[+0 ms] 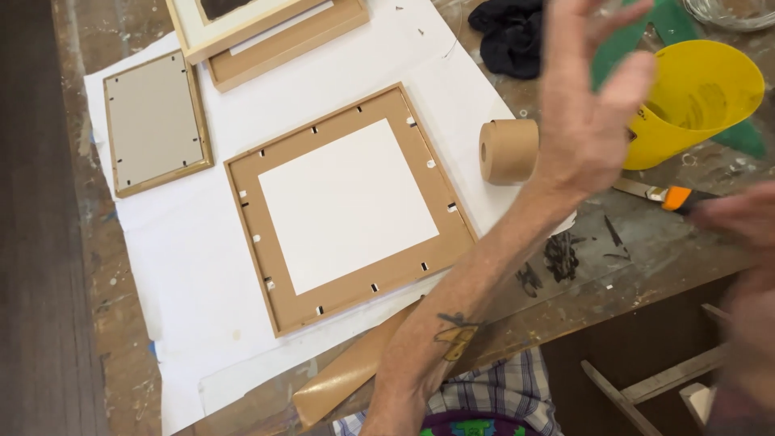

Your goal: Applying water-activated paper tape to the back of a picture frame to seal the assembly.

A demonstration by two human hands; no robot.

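Over the right side of the bench, the left hand (593, 105) is up in the air w/ fingers spread wide, palm open, holding nothing. It hangs above the roll of brown paper tape (508, 151) and in front of the yellow plastic jug (698, 101), so it's nearest those two but touching neither. The forearm crosses the bench edge diagonally.

The right hand (747, 222) is a blur at the far right edge. It sits right at the orange-handled utility knife (666, 194), prob touching the handle end, but can't tell if the fingers are closed on it or loose.

The knife lies flat on the bare wood w/ the blade end pointing left toward the tape roll, which sits on its side at the edge of the white sheet. Looks like the cutting and taping stuff is parked together on that side, within easy reach.

Center of it all is the square frame (351, 208), face down on the big white paper sheet (194, 266), brown back up w/ a white board in the middle and small tabs round the inside. The sheet prob keeps the frame face off the paint-stained bench (97, 307).

A smaller frame (155, 121) lies face down to the upper left, two more stacked at the top edge. A strip of brown paper (355, 367) pokes out from under the sheet near the person. Black cloth (508, 36) sits at the back.
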